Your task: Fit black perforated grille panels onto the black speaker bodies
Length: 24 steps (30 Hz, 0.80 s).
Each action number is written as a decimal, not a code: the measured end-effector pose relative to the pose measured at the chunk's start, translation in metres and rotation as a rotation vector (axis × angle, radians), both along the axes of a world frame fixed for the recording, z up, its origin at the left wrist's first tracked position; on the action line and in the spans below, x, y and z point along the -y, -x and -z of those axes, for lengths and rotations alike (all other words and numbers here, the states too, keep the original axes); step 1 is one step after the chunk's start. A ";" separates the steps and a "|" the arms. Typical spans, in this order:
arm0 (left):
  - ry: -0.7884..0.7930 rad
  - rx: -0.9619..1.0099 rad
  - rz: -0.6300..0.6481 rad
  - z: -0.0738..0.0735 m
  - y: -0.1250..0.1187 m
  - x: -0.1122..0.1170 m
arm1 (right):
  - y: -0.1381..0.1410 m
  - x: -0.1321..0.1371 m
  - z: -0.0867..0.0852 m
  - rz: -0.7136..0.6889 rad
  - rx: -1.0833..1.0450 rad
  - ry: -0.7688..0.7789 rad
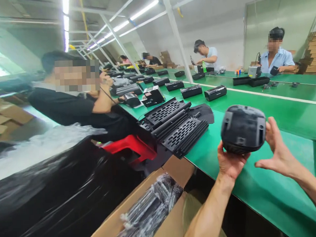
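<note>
My left hand (232, 162) grips a black speaker-like housing (243, 129) from below, holding it above the green workbench (253, 184). The housing has rounded corners, and its flat end with several small screw recesses faces me. To its right, my right hand (281, 154) is open, thumb and fingers spread, with the fingertips close to the housing's side; whether they touch it I cannot tell. Left of the hands lies a stack of black perforated metal panels (181, 131) at the bench edge.
An open cardboard box (161, 215) of plastic-wrapped parts stands below the bench edge. Several black housings (215, 93) line the green belt. A co-worker in black (66, 97) sits at left near a red stool (133, 147); others work across the bench. Black plastic sheeting (59, 194) fills the lower left.
</note>
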<state>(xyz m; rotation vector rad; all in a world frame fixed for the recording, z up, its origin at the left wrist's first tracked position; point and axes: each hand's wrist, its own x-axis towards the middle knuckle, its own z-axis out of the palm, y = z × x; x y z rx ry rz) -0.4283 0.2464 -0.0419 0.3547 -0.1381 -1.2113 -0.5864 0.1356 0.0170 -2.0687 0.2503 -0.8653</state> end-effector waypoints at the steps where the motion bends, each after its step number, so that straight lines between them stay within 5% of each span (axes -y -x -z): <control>1: 0.031 -0.006 0.074 0.003 0.013 0.005 | -0.004 -0.002 0.005 0.019 -0.020 0.055; 4: 0.063 0.112 0.212 0.008 0.036 0.013 | -0.006 -0.006 0.008 0.056 -0.009 0.228; 6: 0.033 0.256 0.169 0.006 0.030 0.009 | 0.002 -0.003 -0.003 0.083 -0.003 0.341; 10: 0.009 0.530 -0.191 -0.015 -0.022 -0.022 | 0.022 0.012 -0.029 0.134 -0.221 0.495; 12: 0.009 0.858 -0.332 -0.029 -0.050 -0.041 | 0.024 0.017 -0.030 0.140 -0.371 0.555; 16: -0.212 1.414 -0.037 -0.041 -0.076 -0.060 | 0.016 0.013 -0.017 0.082 -0.586 0.651; 19: -0.232 1.408 0.056 -0.031 -0.073 -0.064 | 0.014 0.008 -0.011 0.038 -0.641 0.641; 24: -0.203 1.318 -0.077 -0.018 -0.059 -0.071 | 0.020 0.012 -0.015 0.004 -0.604 0.586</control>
